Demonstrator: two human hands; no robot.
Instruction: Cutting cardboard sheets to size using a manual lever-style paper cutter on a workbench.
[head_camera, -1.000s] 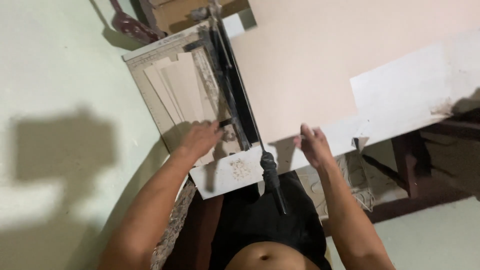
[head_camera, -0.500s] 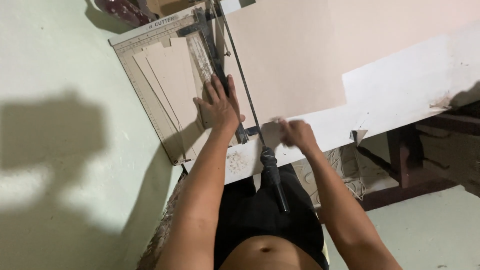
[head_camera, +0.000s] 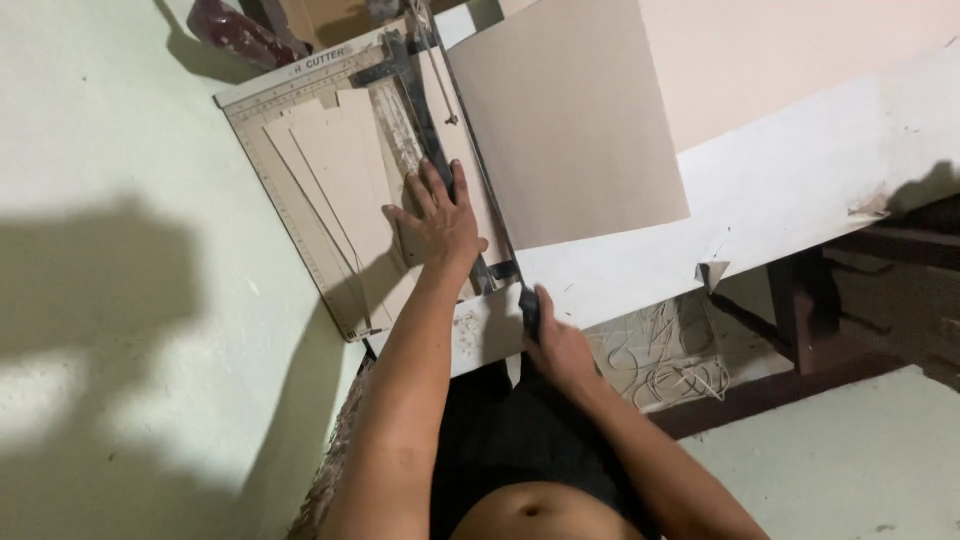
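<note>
Left hand (head_camera: 440, 222) pressing flat, fingers spread, on card stock (head_camera: 345, 165) lying on the paper cutter (head_camera: 300, 215); right hand (head_camera: 553, 345) clenching its blade handle (head_camera: 528, 308), seemingly mid-cut; next calling for steady pressure.

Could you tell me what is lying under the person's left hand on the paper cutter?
The left hand presses flat on beige card sheets lying on the cutter's base board, beside the clamp bar. The card directly beneath the palm is covered.
</note>
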